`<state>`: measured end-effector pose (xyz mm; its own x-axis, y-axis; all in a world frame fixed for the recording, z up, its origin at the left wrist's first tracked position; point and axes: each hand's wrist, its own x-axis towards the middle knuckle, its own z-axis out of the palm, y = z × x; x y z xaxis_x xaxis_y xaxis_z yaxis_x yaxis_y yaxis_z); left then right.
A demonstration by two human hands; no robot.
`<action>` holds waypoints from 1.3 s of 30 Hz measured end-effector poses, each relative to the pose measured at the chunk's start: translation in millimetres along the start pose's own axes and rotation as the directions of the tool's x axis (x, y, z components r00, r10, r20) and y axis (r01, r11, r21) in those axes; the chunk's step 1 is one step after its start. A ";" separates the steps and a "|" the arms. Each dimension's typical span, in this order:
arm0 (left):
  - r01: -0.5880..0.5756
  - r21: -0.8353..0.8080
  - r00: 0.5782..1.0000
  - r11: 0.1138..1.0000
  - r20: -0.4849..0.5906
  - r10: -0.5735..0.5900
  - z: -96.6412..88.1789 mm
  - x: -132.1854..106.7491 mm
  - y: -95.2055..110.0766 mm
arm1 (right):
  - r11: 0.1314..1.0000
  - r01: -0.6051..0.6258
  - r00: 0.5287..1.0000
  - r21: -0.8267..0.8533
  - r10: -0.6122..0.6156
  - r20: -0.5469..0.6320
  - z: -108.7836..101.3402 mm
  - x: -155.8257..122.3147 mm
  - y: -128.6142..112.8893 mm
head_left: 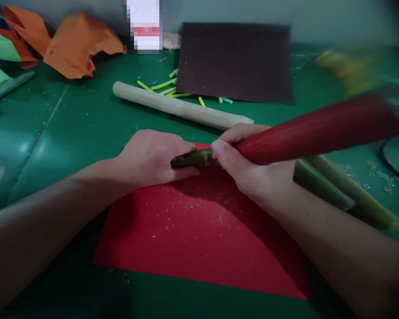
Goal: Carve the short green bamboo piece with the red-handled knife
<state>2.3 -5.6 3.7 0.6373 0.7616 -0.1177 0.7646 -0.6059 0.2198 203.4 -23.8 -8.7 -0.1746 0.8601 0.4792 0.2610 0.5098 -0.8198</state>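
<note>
My left hand is closed around a short dark green stalk piece, holding it over a red sheet. My right hand grips a tool with a thick red wooden handle, which slants up to the right. The fingertips of that hand meet the right end of the stalk. A greyish bit shows just under them, but the working end of the tool is mostly hidden. Fine pale shavings are scattered over the red sheet.
Beyond my hands lies a pale wooden stick. Behind it are a dark brown sheet and yellow-green tube bits. Crumpled orange paper is at the back left. Thick green stalks lie by my right forearm, near small rings.
</note>
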 end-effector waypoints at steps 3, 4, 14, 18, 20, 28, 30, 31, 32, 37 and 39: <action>-0.008 -0.022 1.000 1.000 0.024 0.008 -0.9 0.6 0.4 | 1.000 -0.022 1.000 0.021 0.022 -0.018 -0.8 1.4 1.1; -0.012 -0.022 0.999 1.000 0.029 0.013 -0.9 0.9 0.5 | 0.999 -0.018 1.000 0.027 0.018 -0.009 -1.0 2.1 1.3; 0.001 -0.053 1.000 0.999 0.029 0.001 0.4 0.0 0.6 | 0.998 -0.043 0.996 -0.035 0.045 0.071 -0.6 1.5 -1.0; 0.010 -0.065 0.999 0.998 0.041 -0.007 0.2 0.2 0.5 | 0.996 -0.074 0.996 0.050 0.076 -0.040 0.8 0.7 0.1; 0.003 -0.061 1.000 0.998 0.030 -0.002 0.5 0.4 0.4 | 0.996 -0.070 0.996 0.058 0.072 -0.045 1.9 0.2 0.8; -0.014 -0.061 1.000 0.998 0.017 0.015 0.2 0.1 -0.1 | 0.999 -0.045 0.998 0.003 0.045 0.041 -0.1 0.6 -1.0; -0.015 -0.070 1.000 0.997 0.019 0.017 -0.3 0.0 -0.2 | 0.999 -0.044 0.999 0.030 0.044 -0.008 0.5 0.5 0.3; -0.016 -0.073 1.000 0.997 0.014 0.017 -0.2 -0.1 -0.4 | 0.998 -0.051 0.998 0.038 0.053 -0.030 1.1 0.3 1.2; -0.020 -0.074 1.000 0.997 0.007 0.020 0.0 -0.2 -0.7 | 0.998 -0.056 0.998 0.042 0.058 -0.039 1.7 0.1 2.1; -0.057 -0.086 0.998 0.995 -0.021 0.056 2.5 -1.2 -3.4 | 0.997 -0.049 0.998 0.051 0.051 -0.038 2.2 -0.5 3.5; -0.055 -0.086 0.998 0.995 -0.016 0.054 2.6 -1.3 -4.1 | 0.996 -0.072 0.996 0.047 0.074 -0.044 1.8 -0.3 2.8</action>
<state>-1.4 -4.7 0.5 0.6760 0.7314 -0.0902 0.7173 -0.6248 0.3084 202.5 -22.6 -11.7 -0.1131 0.8956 0.4302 0.2277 0.4448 -0.8662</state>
